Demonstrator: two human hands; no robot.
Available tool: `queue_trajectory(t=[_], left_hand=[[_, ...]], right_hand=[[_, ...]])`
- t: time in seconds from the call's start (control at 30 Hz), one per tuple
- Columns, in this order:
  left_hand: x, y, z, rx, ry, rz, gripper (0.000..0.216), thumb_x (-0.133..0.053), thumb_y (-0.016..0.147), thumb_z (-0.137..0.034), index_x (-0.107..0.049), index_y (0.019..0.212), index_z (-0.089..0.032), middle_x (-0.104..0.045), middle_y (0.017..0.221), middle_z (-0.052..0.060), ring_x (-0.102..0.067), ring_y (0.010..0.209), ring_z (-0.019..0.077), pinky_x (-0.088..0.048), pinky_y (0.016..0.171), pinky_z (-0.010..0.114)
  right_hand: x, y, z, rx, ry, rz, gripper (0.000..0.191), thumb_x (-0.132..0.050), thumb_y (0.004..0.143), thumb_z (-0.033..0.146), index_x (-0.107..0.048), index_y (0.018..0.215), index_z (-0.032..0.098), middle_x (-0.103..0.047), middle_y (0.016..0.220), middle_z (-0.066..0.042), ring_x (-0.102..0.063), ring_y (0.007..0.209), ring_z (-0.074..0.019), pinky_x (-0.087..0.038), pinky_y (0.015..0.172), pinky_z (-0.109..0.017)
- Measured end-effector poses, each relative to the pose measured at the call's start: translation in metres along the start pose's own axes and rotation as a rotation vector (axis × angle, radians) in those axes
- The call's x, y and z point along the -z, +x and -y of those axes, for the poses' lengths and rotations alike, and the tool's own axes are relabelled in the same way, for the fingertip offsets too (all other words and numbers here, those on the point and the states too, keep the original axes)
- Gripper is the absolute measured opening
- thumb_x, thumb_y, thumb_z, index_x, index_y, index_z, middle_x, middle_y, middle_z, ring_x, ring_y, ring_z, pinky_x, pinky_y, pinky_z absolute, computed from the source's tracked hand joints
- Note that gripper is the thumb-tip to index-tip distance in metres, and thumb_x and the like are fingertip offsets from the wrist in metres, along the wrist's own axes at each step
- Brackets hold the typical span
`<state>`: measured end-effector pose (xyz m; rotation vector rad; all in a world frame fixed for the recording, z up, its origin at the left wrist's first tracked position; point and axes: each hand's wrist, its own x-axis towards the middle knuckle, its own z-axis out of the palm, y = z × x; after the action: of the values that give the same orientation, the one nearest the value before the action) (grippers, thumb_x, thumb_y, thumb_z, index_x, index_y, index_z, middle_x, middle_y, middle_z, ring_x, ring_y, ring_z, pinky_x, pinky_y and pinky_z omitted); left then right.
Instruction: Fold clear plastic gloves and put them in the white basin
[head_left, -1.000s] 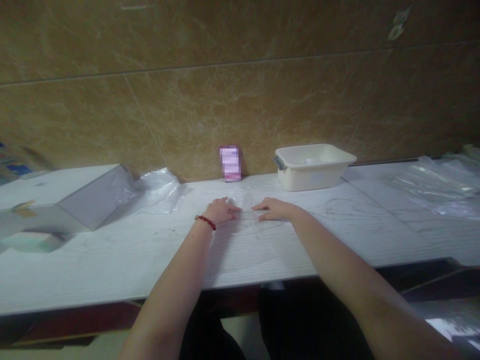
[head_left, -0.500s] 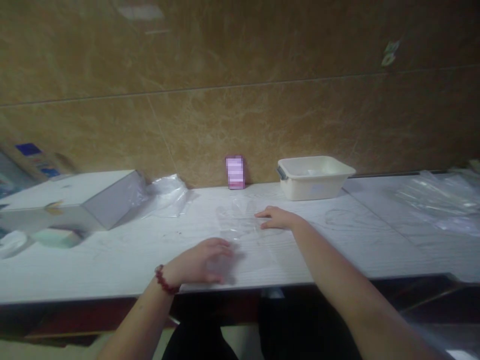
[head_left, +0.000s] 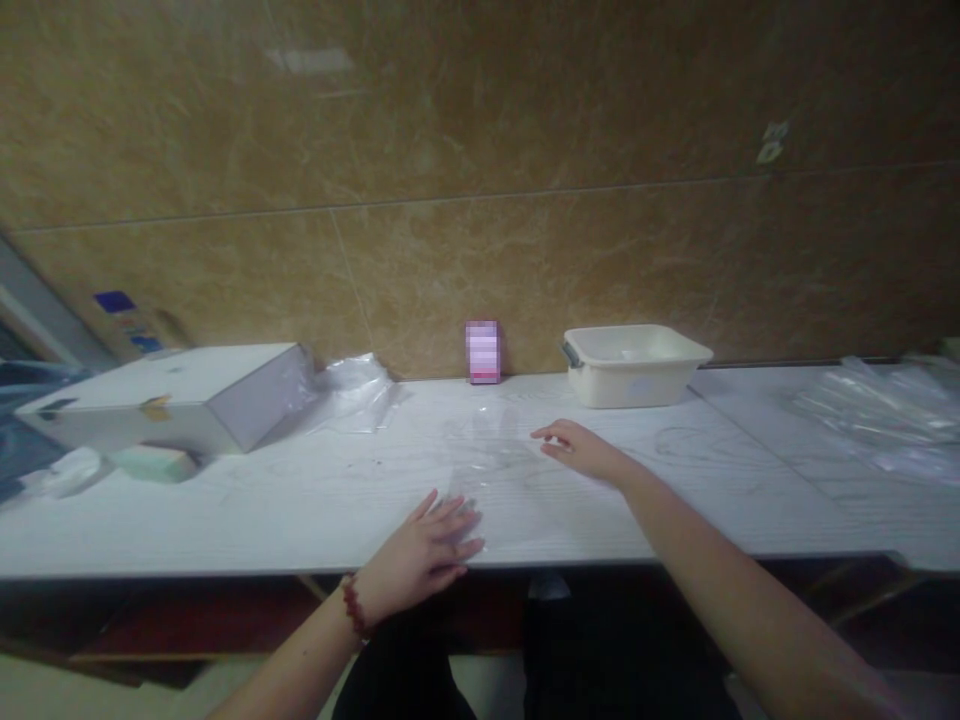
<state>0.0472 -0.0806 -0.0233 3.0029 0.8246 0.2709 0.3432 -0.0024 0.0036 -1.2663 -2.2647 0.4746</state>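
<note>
A clear plastic bag (head_left: 491,455) lies flat on the white wood-grain table (head_left: 247,520) in front of me. My left hand (head_left: 431,550), with a red bead bracelet at the wrist, rests with fingers spread over the bag's near left part, by the table's front edge. Something small and greyish shows between those fingers, too unclear to name. At the bag's right side is my right hand (head_left: 581,448), its fingers apart and pointing left. Whether the right fingertips touch the plastic, I cannot tell.
Against the tiled wall stand a cream plastic bin (head_left: 637,385) and a phone-like object with a blurred screen (head_left: 482,352). To the left are a white box (head_left: 225,400), crumpled plastic (head_left: 356,390) and a pale green block (head_left: 155,463). More clear bags (head_left: 885,410) lie at right.
My left hand has come down nearer the table edge, its fingers now spread. My right hand has shifted slightly right. The whole view has tilted a little.
</note>
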Motion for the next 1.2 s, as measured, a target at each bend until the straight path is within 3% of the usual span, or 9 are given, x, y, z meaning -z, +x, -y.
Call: queue_trajectory(t=[0.13,0.27,0.37,0.5,0.73,0.8,0.93,1.07,1.2], left_hand=[[0.004,-0.001,-0.009,-0.015,-0.048,-0.031,0.033,-0.036,0.081,-0.023,-0.044,0.111,-0.033,-0.041,0.122,-0.003,-0.025,0.119,0.0163,-0.010,0.098,0.043],[0.012,-0.002,-0.015,0.053,-0.160,-0.112,0.031,-0.035,0.081,-0.021,-0.048,0.108,-0.026,-0.047,0.117,-0.001,-0.035,0.113,0.0135,-0.018,0.099,0.038],[0.017,-0.001,-0.016,0.133,-0.258,-0.198,0.029,-0.035,0.081,-0.021,-0.050,0.105,-0.021,-0.053,0.110,0.001,-0.043,0.106,0.0122,-0.026,0.097,0.033],[0.020,0.002,-0.017,0.234,-0.344,-0.220,0.027,-0.035,0.081,-0.023,-0.053,0.101,-0.020,-0.055,0.107,0.001,-0.048,0.101,0.0119,-0.034,0.092,0.028],[0.018,0.002,-0.015,0.305,-0.430,-0.228,0.028,-0.033,0.083,-0.026,-0.052,0.102,-0.022,-0.057,0.104,0.000,-0.050,0.097,0.0110,-0.038,0.087,0.025],[0.017,-0.001,-0.012,0.243,-0.418,-0.195,0.029,-0.038,0.080,-0.030,-0.050,0.105,-0.022,-0.054,0.108,0.001,-0.047,0.102,0.0126,-0.035,0.090,0.028],[0.015,-0.005,-0.002,0.075,-0.292,-0.088,0.052,-0.053,0.069,-0.039,-0.039,0.117,-0.025,-0.041,0.123,0.003,-0.028,0.117,0.0184,-0.018,0.098,0.039],[0.013,-0.005,0.008,0.085,-0.199,-0.017,0.046,-0.039,0.079,-0.025,-0.028,0.123,-0.028,-0.030,0.129,0.001,-0.020,0.120,0.0160,-0.014,0.099,0.040],[0.013,-0.004,0.016,0.108,-0.237,-0.022,0.036,-0.031,0.082,-0.021,-0.039,0.117,-0.027,-0.035,0.126,-0.001,-0.028,0.117,0.0134,-0.019,0.099,0.035]], right_hand=[[0.000,-0.039,0.017,0.112,-0.001,0.083,0.042,-0.044,0.073,0.043,-0.048,0.109,0.021,-0.048,0.107,-0.008,-0.042,0.100,-0.0187,-0.032,0.087,-0.035],[-0.001,-0.065,0.022,0.172,-0.046,0.266,0.083,-0.055,0.058,0.054,-0.024,0.127,0.019,-0.024,0.130,-0.009,-0.022,0.118,-0.0230,-0.020,0.096,-0.037],[-0.004,-0.067,0.021,0.181,-0.095,0.354,0.101,-0.057,0.050,0.059,-0.011,0.130,0.017,-0.006,0.135,-0.010,-0.007,0.122,-0.0252,-0.013,0.098,-0.037],[-0.011,-0.056,0.026,0.169,-0.148,0.403,0.109,-0.055,0.049,0.062,-0.002,0.130,0.013,0.002,0.135,-0.012,-0.001,0.122,-0.0249,-0.009,0.099,-0.037],[-0.019,-0.039,0.037,0.233,-0.185,0.437,0.101,-0.051,0.055,0.061,-0.002,0.130,0.014,-0.003,0.135,-0.011,-0.004,0.122,-0.0239,-0.008,0.099,-0.037],[-0.020,-0.039,0.038,0.241,-0.195,0.436,0.096,-0.050,0.058,0.059,-0.005,0.130,0.014,-0.005,0.135,-0.012,-0.006,0.122,-0.0237,-0.010,0.099,-0.036],[-0.026,-0.040,0.041,0.241,-0.219,0.403,0.079,-0.044,0.067,0.054,-0.014,0.129,0.016,-0.012,0.134,-0.012,-0.010,0.122,-0.0233,-0.012,0.099,-0.037],[-0.032,-0.041,0.042,0.260,-0.225,0.357,0.052,-0.035,0.079,0.040,-0.025,0.126,0.021,-0.019,0.133,-0.007,-0.013,0.121,-0.0204,-0.012,0.099,-0.038],[-0.031,-0.040,0.043,0.259,-0.195,0.324,0.042,-0.032,0.081,0.033,-0.033,0.122,0.025,-0.025,0.131,-0.004,-0.019,0.120,-0.0194,-0.013,0.098,-0.039]])
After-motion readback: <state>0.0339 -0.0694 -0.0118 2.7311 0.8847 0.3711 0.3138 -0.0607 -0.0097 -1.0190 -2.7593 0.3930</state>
